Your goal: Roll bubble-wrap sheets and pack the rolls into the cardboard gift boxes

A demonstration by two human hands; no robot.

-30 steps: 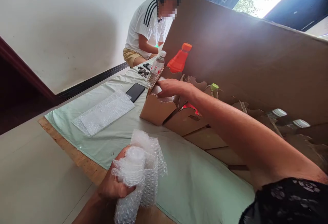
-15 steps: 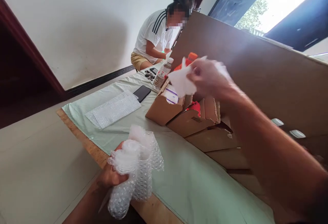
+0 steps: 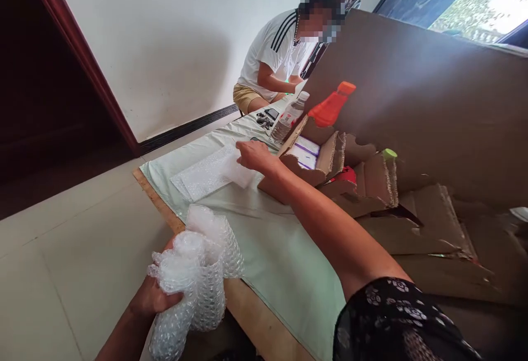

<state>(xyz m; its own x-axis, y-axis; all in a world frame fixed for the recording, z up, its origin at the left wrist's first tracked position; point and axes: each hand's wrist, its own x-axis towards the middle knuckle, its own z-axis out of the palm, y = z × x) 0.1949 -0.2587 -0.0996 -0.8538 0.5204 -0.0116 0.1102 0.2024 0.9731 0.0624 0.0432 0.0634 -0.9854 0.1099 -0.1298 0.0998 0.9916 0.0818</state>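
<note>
My left hand is closed round a bundle of bubble wrap, held just off the near corner of the table. My right hand reaches out over the pale green cloth and pinches a small white sheet by its edge. The sheet lies against a flat stack of bubble wrap. Just right of this hand is an open cardboard box with a white, purple-lined packet inside.
An orange bottle, a clear water bottle and a green-capped bottle stand by the boxes. A tall cardboard panel walls off the right. More flattened boxes lie there. A person in a white shirt sits at the far end.
My right hand lifted a white sheet out of the box and carried it left and down to the flat bubble wrap. The left hand kept its bundle. The view swung left.
</note>
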